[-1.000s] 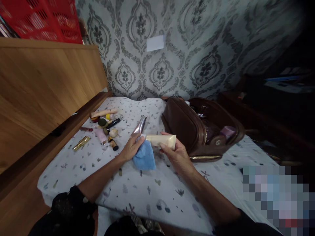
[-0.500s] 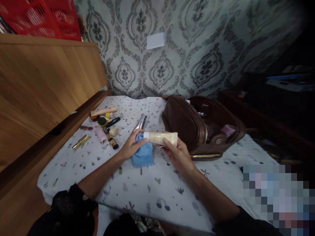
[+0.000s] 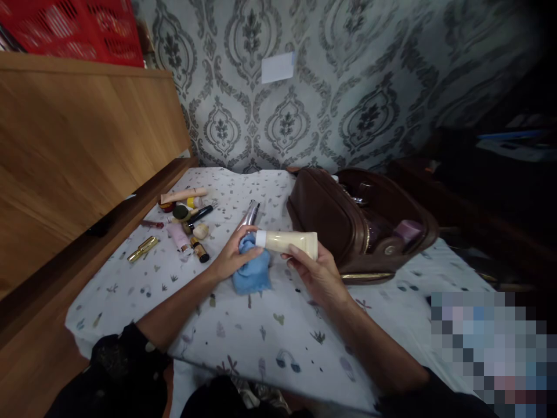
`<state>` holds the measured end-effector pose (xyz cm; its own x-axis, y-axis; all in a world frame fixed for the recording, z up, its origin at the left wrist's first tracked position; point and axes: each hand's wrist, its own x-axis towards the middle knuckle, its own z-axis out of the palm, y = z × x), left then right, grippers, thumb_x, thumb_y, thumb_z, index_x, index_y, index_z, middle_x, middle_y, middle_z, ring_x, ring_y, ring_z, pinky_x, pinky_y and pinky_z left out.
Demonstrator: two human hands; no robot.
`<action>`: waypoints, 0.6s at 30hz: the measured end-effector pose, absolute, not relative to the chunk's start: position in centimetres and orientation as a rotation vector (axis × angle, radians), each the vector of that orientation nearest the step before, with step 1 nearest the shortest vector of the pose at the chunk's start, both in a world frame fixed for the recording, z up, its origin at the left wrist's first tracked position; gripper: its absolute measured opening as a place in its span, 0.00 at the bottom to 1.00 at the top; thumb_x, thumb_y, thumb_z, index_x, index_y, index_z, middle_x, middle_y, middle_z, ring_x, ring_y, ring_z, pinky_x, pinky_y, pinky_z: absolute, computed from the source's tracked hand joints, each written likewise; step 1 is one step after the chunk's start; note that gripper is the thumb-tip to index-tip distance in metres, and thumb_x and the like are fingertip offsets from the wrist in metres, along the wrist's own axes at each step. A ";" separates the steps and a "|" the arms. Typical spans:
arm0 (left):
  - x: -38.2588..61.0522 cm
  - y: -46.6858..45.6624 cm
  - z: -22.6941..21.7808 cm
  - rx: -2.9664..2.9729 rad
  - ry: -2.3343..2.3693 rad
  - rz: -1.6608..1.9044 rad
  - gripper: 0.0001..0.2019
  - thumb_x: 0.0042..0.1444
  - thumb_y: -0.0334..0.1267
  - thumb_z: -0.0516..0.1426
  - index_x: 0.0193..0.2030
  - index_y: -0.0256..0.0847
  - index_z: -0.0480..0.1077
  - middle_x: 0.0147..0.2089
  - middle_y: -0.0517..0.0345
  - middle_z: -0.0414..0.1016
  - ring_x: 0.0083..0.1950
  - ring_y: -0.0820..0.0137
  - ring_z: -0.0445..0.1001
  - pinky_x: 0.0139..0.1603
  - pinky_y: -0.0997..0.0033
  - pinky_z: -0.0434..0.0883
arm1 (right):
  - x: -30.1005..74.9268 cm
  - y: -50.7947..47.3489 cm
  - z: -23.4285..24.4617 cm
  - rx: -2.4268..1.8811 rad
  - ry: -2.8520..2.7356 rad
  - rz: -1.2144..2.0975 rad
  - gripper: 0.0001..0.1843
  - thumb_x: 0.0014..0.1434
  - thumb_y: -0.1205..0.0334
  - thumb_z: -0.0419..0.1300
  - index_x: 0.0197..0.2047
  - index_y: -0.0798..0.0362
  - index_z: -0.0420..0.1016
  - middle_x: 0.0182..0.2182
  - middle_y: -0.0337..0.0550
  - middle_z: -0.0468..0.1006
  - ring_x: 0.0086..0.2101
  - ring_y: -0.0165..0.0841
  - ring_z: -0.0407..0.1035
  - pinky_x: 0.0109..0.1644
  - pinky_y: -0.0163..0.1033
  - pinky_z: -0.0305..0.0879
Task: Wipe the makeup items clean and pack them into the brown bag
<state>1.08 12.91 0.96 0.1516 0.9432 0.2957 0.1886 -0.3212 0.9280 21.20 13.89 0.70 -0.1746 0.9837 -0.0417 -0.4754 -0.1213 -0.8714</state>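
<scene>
A pale yellow squeeze tube (image 3: pixel 287 242) with a white cap lies level in the grip of my right hand (image 3: pixel 319 273), thumb on its near side at the flat end. My left hand (image 3: pixel 235 255) is closed on a blue cloth (image 3: pixel 252 273), by the capped end of the tube. Part of the cloth hangs down below the fingers. Just behind my left hand a silvery tube (image 3: pixel 250 213) rests on the patterned sheet (image 3: pixel 243 337); its near end is hidden by the hand.
An open brown toiletry bag (image 3: pixel 335 226) stands right of my hands, with a pink item (image 3: pixel 408 231) inside. On the left lie several cosmetics, among them a pink tube (image 3: pixel 178 237), a gold tube (image 3: pixel 143 249) and a peach tube (image 3: pixel 183 195). A wooden panel (image 3: pixel 96 122) borders the left side.
The yellow tube and my right hand have shifted very slightly to the right. The cloth stays in my left hand, and the camera view has moved a little.
</scene>
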 end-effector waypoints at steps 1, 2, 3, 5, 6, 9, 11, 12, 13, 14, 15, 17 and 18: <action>1.1 12.9 0.9 1.647 1.111 1.227 0.22 0.55 0.51 0.62 0.51 0.40 0.66 0.46 0.56 0.69 0.47 0.66 0.69 0.49 0.71 0.67 | 21.2 13.9 0.7 -0.808 -0.892 1.584 0.26 0.39 0.55 0.78 0.40 0.52 0.75 0.34 0.39 0.79 0.27 0.29 0.71 0.30 0.35 0.66; 1.1 13.0 0.9 1.635 1.123 1.223 0.21 0.56 0.51 0.61 0.50 0.40 0.66 0.44 0.57 0.69 0.45 0.68 0.69 0.47 0.72 0.67 | 21.2 13.8 0.7 -0.815 -0.896 1.583 0.27 0.38 0.55 0.78 0.40 0.52 0.75 0.34 0.39 0.80 0.27 0.29 0.71 0.30 0.35 0.66; 1.1 13.0 0.8 1.626 1.136 1.223 0.20 0.57 0.52 0.60 0.49 0.40 0.67 0.42 0.58 0.69 0.43 0.69 0.69 0.44 0.73 0.67 | 21.2 13.8 0.7 -0.822 -0.902 1.582 0.27 0.37 0.55 0.78 0.40 0.52 0.75 0.33 0.39 0.80 0.27 0.29 0.71 0.30 0.35 0.66; 1.1 13.0 0.8 1.637 1.156 1.228 0.19 0.57 0.52 0.60 0.47 0.40 0.67 0.41 0.59 0.68 0.40 0.70 0.68 0.41 0.74 0.67 | 21.1 13.8 0.8 -0.844 -0.912 1.575 0.27 0.37 0.55 0.78 0.39 0.53 0.75 0.32 0.39 0.79 0.26 0.29 0.70 0.29 0.35 0.65; 1.1 12.9 0.9 1.659 1.160 1.233 0.19 0.57 0.52 0.60 0.47 0.40 0.67 0.41 0.59 0.68 0.40 0.70 0.69 0.41 0.74 0.67 | 21.1 13.8 0.8 -0.857 -0.914 1.570 0.27 0.36 0.54 0.78 0.38 0.54 0.75 0.31 0.39 0.79 0.25 0.29 0.70 0.28 0.34 0.64; 1.1 12.9 0.9 1.774 1.153 1.269 0.17 0.57 0.49 0.61 0.47 0.41 0.68 0.43 0.57 0.70 0.43 0.68 0.70 0.45 0.72 0.68 | 21.2 13.9 0.9 -0.878 -0.897 1.593 0.26 0.36 0.53 0.78 0.36 0.55 0.75 0.30 0.39 0.79 0.24 0.27 0.69 0.25 0.32 0.63; 1.0 12.8 0.8 1.904 1.162 1.297 0.15 0.58 0.47 0.60 0.48 0.41 0.68 0.44 0.56 0.71 0.46 0.67 0.71 0.48 0.70 0.69 | 21.4 13.9 1.1 -0.868 -0.881 1.628 0.25 0.36 0.53 0.78 0.35 0.56 0.76 0.28 0.39 0.78 0.23 0.26 0.69 0.23 0.31 0.62; 0.9 12.8 0.8 1.996 1.166 1.302 0.15 0.59 0.46 0.60 0.48 0.41 0.68 0.44 0.56 0.72 0.46 0.67 0.72 0.49 0.69 0.69 | 21.5 14.0 1.1 -0.861 -0.877 1.647 0.25 0.36 0.53 0.78 0.34 0.56 0.77 0.27 0.39 0.77 0.23 0.26 0.69 0.22 0.30 0.62; 0.8 12.8 0.6 2.104 1.162 1.303 0.14 0.60 0.45 0.59 0.49 0.42 0.68 0.44 0.56 0.73 0.46 0.67 0.72 0.49 0.69 0.69 | 21.6 14.0 1.2 -0.856 -0.875 1.665 0.24 0.36 0.53 0.78 0.33 0.57 0.77 0.26 0.39 0.77 0.22 0.26 0.69 0.21 0.30 0.62; 0.6 12.8 0.5 2.222 1.148 1.306 0.13 0.62 0.44 0.59 0.50 0.42 0.68 0.43 0.56 0.74 0.45 0.67 0.73 0.49 0.68 0.70 | 21.7 14.1 1.2 -0.852 -0.875 1.680 0.24 0.37 0.53 0.78 0.33 0.57 0.77 0.25 0.39 0.76 0.22 0.26 0.69 0.21 0.30 0.62; 0.5 12.8 0.4 2.344 1.124 1.312 0.13 0.63 0.43 0.58 0.51 0.42 0.68 0.43 0.55 0.75 0.45 0.68 0.74 0.48 0.68 0.70 | 21.8 14.1 1.2 -0.849 -0.876 1.693 0.23 0.37 0.53 0.78 0.33 0.57 0.77 0.25 0.39 0.76 0.21 0.26 0.68 0.21 0.29 0.63; 0.2 12.8 0.1 2.564 1.078 1.329 0.13 0.64 0.41 0.56 0.53 0.42 0.67 0.45 0.52 0.75 0.46 0.67 0.75 0.47 0.67 0.71 | 21.9 14.2 1.2 -0.847 -0.872 1.712 0.22 0.38 0.54 0.77 0.32 0.58 0.76 0.24 0.39 0.75 0.21 0.25 0.68 0.20 0.29 0.64; 0.1 12.7 0.1 2.641 1.068 1.334 0.12 0.65 0.40 0.56 0.54 0.42 0.67 0.46 0.51 0.76 0.46 0.66 0.75 0.47 0.67 0.71 | 22.0 14.2 1.2 -0.846 -0.870 1.718 0.22 0.38 0.54 0.77 0.32 0.58 0.76 0.24 0.39 0.75 0.21 0.25 0.68 0.20 0.28 0.64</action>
<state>0.13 12.75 0.08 0.4099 0.5685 0.7133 0.5720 -0.7693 0.2845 21.96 14.24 1.23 -0.2637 0.9546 -0.1388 -0.4532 -0.2497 -0.8557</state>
